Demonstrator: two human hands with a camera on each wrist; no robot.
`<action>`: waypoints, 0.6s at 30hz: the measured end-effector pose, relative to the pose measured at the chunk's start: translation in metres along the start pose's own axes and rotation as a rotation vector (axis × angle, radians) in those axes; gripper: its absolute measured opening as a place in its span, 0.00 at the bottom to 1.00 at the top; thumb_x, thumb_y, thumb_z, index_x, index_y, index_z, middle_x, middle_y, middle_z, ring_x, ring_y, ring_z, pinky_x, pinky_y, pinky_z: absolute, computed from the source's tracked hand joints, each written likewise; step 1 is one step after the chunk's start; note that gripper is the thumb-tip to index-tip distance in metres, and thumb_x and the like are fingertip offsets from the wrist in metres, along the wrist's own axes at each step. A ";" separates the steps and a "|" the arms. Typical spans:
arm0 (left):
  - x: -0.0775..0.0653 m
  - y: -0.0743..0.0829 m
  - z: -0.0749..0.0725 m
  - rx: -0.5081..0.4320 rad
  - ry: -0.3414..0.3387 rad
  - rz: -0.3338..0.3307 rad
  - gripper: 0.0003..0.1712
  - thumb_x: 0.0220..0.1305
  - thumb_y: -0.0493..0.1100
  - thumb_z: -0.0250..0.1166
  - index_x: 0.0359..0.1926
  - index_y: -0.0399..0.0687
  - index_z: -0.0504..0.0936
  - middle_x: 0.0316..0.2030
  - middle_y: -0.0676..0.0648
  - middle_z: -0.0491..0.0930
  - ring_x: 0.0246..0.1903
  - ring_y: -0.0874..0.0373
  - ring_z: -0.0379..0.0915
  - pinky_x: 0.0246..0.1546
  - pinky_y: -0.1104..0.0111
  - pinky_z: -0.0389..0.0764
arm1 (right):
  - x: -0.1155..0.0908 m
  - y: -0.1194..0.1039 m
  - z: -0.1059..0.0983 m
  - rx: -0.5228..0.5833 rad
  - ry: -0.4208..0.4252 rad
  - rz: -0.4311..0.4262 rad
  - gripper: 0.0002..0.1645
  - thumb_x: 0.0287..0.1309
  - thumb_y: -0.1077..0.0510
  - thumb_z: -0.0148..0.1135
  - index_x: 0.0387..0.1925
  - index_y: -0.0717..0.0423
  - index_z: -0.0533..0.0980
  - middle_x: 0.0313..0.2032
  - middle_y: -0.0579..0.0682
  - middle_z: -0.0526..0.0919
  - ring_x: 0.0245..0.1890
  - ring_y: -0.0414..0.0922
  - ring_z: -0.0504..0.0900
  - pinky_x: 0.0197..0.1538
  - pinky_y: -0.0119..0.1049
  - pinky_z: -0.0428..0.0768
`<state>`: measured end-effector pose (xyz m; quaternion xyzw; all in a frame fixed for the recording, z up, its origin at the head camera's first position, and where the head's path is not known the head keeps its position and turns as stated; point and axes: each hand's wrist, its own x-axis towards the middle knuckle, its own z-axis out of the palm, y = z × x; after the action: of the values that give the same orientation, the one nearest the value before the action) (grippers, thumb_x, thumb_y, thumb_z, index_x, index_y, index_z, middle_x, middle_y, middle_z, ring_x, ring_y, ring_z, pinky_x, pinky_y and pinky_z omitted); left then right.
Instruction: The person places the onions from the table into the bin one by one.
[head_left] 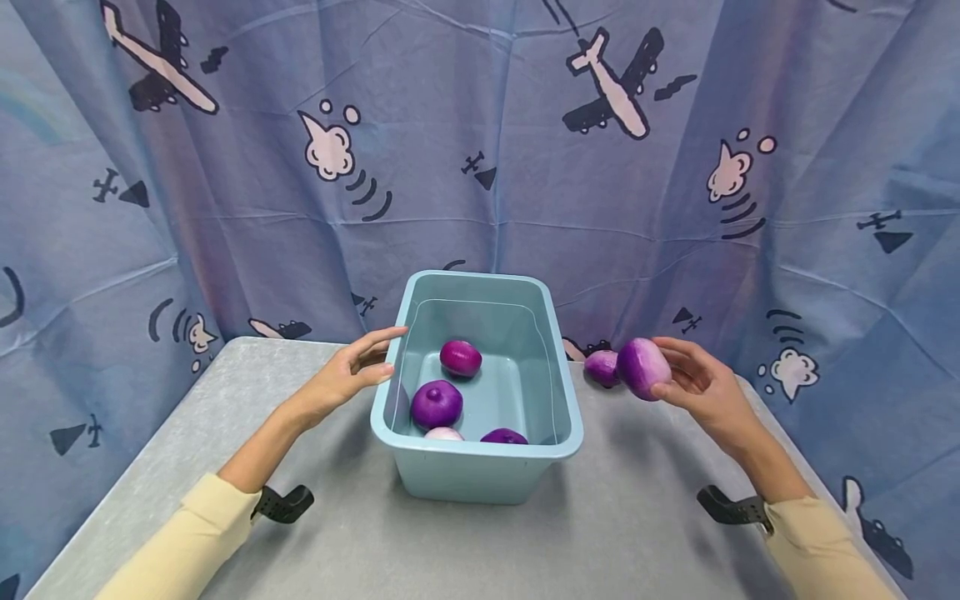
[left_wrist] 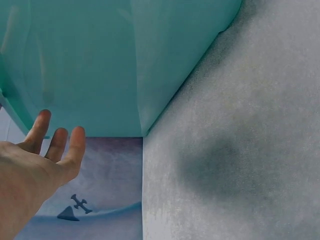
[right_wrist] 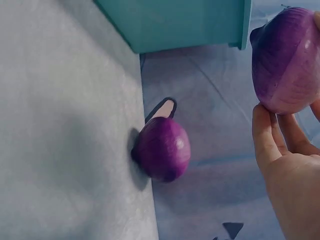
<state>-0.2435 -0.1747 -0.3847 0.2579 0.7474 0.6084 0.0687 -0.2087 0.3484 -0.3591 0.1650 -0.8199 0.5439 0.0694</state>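
Note:
My right hand (head_left: 708, 392) holds a purple onion (head_left: 643, 369) between thumb and fingers, raised to the right of a light blue plastic bin (head_left: 472, 479). Behind it, a second purple onion (head_left: 602, 368) lies on the table; the right wrist view shows this onion (right_wrist: 165, 150) whole. On the other side, my left hand (head_left: 352, 371) is at the bin's left rim, its fingers extended and fingertips right at the edge. Inside the bin are a reddish-purple onion (head_left: 461, 358), a large dark purple one (head_left: 437, 405), and a pale one (head_left: 444, 434) and another purple one (head_left: 504, 437), both partly hidden by the front rim.
The bin stands mid-table on a grey tabletop (head_left: 315, 533). A blue curtain (head_left: 465, 108) with printed airplanes hangs right behind the table and along both sides. Black wrist mounts (head_left: 283, 504) sit at both sleeves.

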 end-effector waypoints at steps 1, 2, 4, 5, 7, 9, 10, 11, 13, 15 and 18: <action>0.000 0.000 0.000 0.000 0.000 -0.001 0.34 0.73 0.46 0.63 0.76 0.61 0.65 0.71 0.42 0.64 0.68 0.45 0.62 0.63 0.45 0.66 | 0.001 -0.002 0.001 0.008 -0.005 -0.010 0.36 0.65 0.68 0.66 0.71 0.55 0.67 0.61 0.48 0.75 0.58 0.38 0.76 0.53 0.27 0.77; 0.000 0.001 0.000 0.000 0.000 -0.001 0.34 0.73 0.46 0.63 0.76 0.61 0.65 0.71 0.42 0.64 0.68 0.45 0.61 0.63 0.45 0.66 | 0.003 -0.004 0.002 0.018 -0.009 -0.015 0.36 0.64 0.69 0.66 0.71 0.55 0.67 0.61 0.48 0.75 0.58 0.38 0.76 0.53 0.27 0.77; 0.000 0.001 0.000 -0.001 -0.001 -0.002 0.34 0.73 0.46 0.63 0.76 0.61 0.65 0.71 0.42 0.64 0.69 0.45 0.61 0.63 0.45 0.65 | 0.006 -0.009 0.003 0.027 -0.018 -0.028 0.36 0.65 0.69 0.66 0.72 0.55 0.67 0.61 0.49 0.75 0.58 0.38 0.76 0.53 0.27 0.77; 0.000 0.001 0.000 -0.001 -0.001 -0.001 0.34 0.73 0.46 0.63 0.76 0.60 0.65 0.71 0.42 0.64 0.69 0.45 0.61 0.63 0.45 0.65 | 0.008 -0.011 0.005 0.031 -0.018 -0.030 0.36 0.64 0.69 0.66 0.72 0.54 0.67 0.61 0.49 0.75 0.59 0.39 0.76 0.53 0.27 0.77; 0.000 0.001 0.000 -0.003 -0.002 0.000 0.34 0.73 0.46 0.63 0.77 0.59 0.65 0.71 0.42 0.64 0.69 0.45 0.61 0.63 0.45 0.65 | 0.012 -0.015 0.008 0.038 -0.023 -0.042 0.36 0.64 0.69 0.66 0.72 0.54 0.67 0.62 0.50 0.74 0.59 0.40 0.76 0.54 0.27 0.76; 0.000 0.000 0.000 -0.005 -0.003 0.000 0.34 0.73 0.46 0.63 0.77 0.58 0.65 0.71 0.42 0.64 0.69 0.45 0.61 0.64 0.45 0.65 | 0.015 -0.021 0.011 0.049 -0.031 -0.057 0.37 0.64 0.70 0.66 0.72 0.54 0.67 0.62 0.51 0.74 0.60 0.40 0.75 0.55 0.27 0.75; 0.000 0.001 0.000 -0.006 -0.002 0.000 0.34 0.73 0.46 0.63 0.77 0.58 0.64 0.71 0.42 0.64 0.69 0.45 0.60 0.64 0.45 0.65 | 0.017 -0.023 0.013 0.055 -0.036 -0.064 0.37 0.64 0.70 0.66 0.72 0.54 0.67 0.62 0.52 0.74 0.60 0.41 0.75 0.56 0.27 0.75; 0.000 0.001 0.000 -0.006 -0.002 0.000 0.34 0.73 0.45 0.63 0.77 0.58 0.64 0.72 0.42 0.63 0.69 0.45 0.60 0.64 0.45 0.65 | 0.019 -0.026 0.015 0.070 -0.042 -0.070 0.37 0.63 0.71 0.66 0.71 0.55 0.67 0.62 0.53 0.73 0.60 0.42 0.75 0.56 0.27 0.74; 0.000 0.001 0.001 -0.005 0.000 -0.003 0.34 0.73 0.46 0.63 0.77 0.59 0.65 0.72 0.42 0.63 0.70 0.45 0.60 0.64 0.45 0.65 | 0.022 -0.033 0.019 0.099 -0.058 -0.085 0.37 0.63 0.72 0.65 0.71 0.56 0.67 0.63 0.54 0.73 0.61 0.43 0.75 0.57 0.28 0.74; -0.001 0.001 0.001 -0.004 0.002 -0.004 0.34 0.73 0.46 0.63 0.77 0.60 0.65 0.72 0.42 0.63 0.70 0.46 0.59 0.64 0.45 0.65 | 0.024 -0.039 0.023 0.121 -0.071 -0.099 0.37 0.62 0.73 0.65 0.71 0.56 0.67 0.63 0.55 0.73 0.61 0.44 0.74 0.58 0.29 0.74; -0.001 0.001 0.001 -0.008 0.002 -0.003 0.34 0.73 0.46 0.63 0.77 0.60 0.65 0.72 0.41 0.63 0.70 0.46 0.60 0.64 0.45 0.65 | 0.029 -0.048 0.029 0.146 -0.095 -0.123 0.38 0.61 0.75 0.65 0.71 0.57 0.67 0.63 0.56 0.72 0.62 0.46 0.74 0.59 0.30 0.74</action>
<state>-0.2419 -0.1744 -0.3839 0.2560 0.7455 0.6114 0.0699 -0.2170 0.2995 -0.3209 0.2455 -0.7687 0.5884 0.0514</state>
